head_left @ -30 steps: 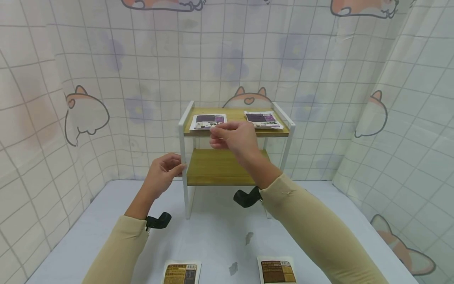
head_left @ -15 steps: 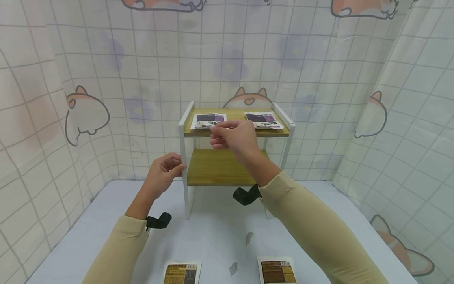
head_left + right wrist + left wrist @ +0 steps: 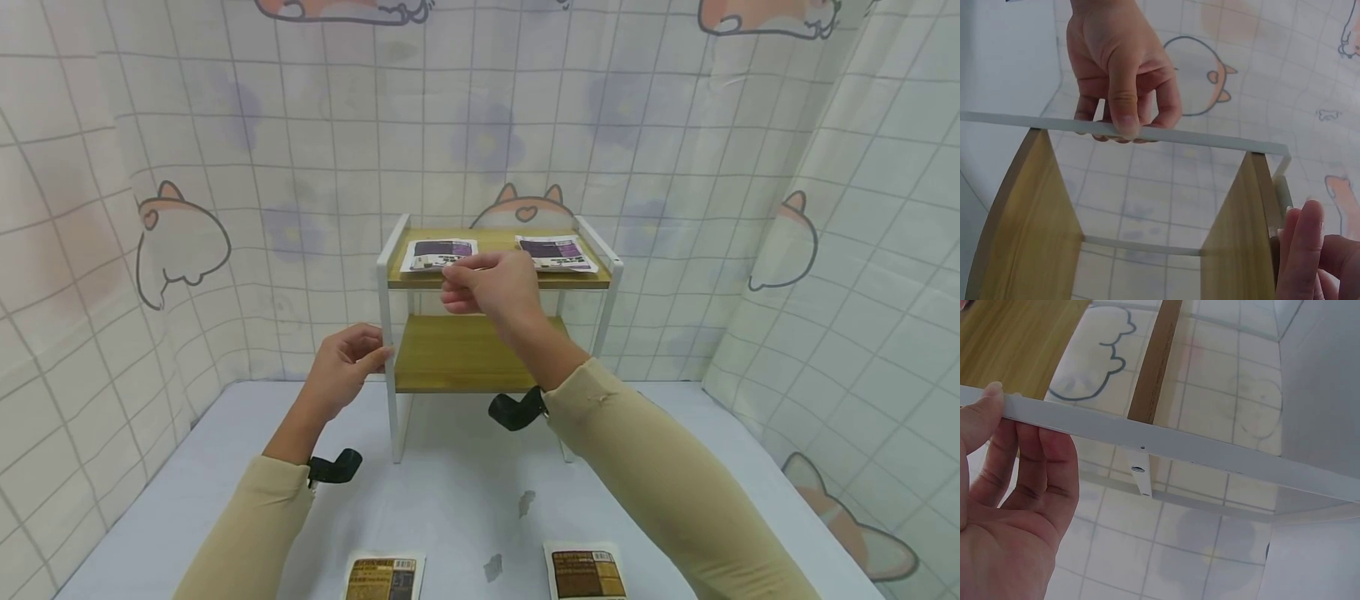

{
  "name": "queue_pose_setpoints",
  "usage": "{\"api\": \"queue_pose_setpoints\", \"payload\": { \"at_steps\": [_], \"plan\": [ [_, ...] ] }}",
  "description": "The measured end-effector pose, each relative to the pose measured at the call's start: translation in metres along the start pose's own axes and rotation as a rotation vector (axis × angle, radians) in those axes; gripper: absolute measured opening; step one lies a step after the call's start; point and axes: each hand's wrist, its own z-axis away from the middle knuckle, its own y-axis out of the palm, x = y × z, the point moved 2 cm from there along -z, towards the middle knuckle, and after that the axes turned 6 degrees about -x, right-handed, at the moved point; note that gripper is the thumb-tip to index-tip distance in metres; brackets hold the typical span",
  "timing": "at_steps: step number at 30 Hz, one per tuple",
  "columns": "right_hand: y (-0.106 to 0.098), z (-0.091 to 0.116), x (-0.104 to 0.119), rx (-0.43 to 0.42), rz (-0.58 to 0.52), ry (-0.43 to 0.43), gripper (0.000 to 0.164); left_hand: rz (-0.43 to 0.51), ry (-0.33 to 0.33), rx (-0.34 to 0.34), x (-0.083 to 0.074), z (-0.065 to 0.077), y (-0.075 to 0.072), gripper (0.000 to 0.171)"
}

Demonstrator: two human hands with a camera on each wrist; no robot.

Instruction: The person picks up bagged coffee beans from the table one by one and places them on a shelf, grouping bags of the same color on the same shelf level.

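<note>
A small two-tier shelf [image 3: 480,353] with wooden boards and a white frame stands on the table. My left hand [image 3: 347,367] grips its left front post, thumb in front and fingers behind, as the left wrist view [image 3: 1022,481] also shows. On the top board lie two flat pouches with purple and dark labels: a left pouch [image 3: 438,252] and a right pouch [image 3: 557,252]. My right hand [image 3: 491,287] is at the front edge of that board, thumb and forefinger pinching the near right corner of the left pouch; the fingertips hide that corner.
Two pouches with brown-yellow labels, one on the left [image 3: 384,577] and one on the right [image 3: 585,572], lie at the near edge of the white table [image 3: 450,500]. Grey patches [image 3: 493,567] mark the cloth. A patterned curtain [image 3: 315,150] surrounds the table.
Almost nothing differs. My right forearm has lowered and shifted left very slightly in the view; both hands keep their places and the pouches lie where they were.
</note>
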Motion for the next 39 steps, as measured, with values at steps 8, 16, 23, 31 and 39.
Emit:
{"api": "queue_pose_setpoints", "payload": {
  "at_steps": [8,16,23,31,39],
  "plan": [
    [0.000,0.002,0.000,0.007,-0.012,0.004,0.017,0.013,0.006,0.003,0.002,0.001,0.000,0.018],
    [-0.002,0.005,-0.004,0.012,-0.029,-0.032,0.026,0.017,0.009,0.003,0.001,0.001,0.001,0.015],
    [-0.006,0.009,-0.013,0.090,-0.048,-0.088,0.032,0.017,0.016,0.006,0.002,0.000,0.000,0.016],
    [-0.009,0.015,-0.023,0.137,-0.073,-0.127,0.031,0.021,0.010,0.007,0.001,0.000,-0.001,0.016],
    [-0.018,0.022,-0.038,0.157,-0.065,-0.175,0.028,0.039,0.013,0.010,-0.001,-0.001,0.000,0.016]
  ]
}}
